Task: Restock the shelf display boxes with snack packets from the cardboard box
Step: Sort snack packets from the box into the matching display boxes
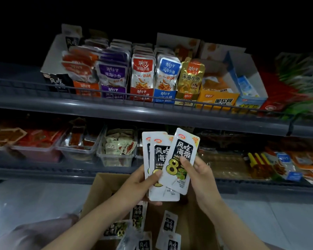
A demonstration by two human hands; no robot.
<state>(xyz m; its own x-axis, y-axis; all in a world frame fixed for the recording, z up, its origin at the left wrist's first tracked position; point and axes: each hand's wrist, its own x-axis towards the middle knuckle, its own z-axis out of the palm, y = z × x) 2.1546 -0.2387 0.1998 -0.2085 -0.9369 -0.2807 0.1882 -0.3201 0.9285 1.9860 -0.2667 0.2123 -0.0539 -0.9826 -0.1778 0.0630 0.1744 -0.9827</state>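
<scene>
Both my hands hold a fanned stack of white snack packets (pixel 172 159) with black labels, raised above the open cardboard box (pixel 101 192). My left hand (pixel 143 181) grips the stack from the lower left, thumb across the front. My right hand (pixel 199 174) pinches the front packet at its right edge. Several more of the same packets (pixel 169 224) lie loose in the box below. On the upper shelf at far left stands the matching black-and-white display box (pixel 56 82), seemingly with none of these packets in its front part.
The upper shelf (pixel 152 107) carries a row of display boxes of fish snacks (pixel 143 74) behind a wire rail, plus an almost bare blue box (pixel 248 82). The lower shelf holds clear plastic tubs (pixel 116 152) of snacks. Pale floor lies on both sides of the cardboard box.
</scene>
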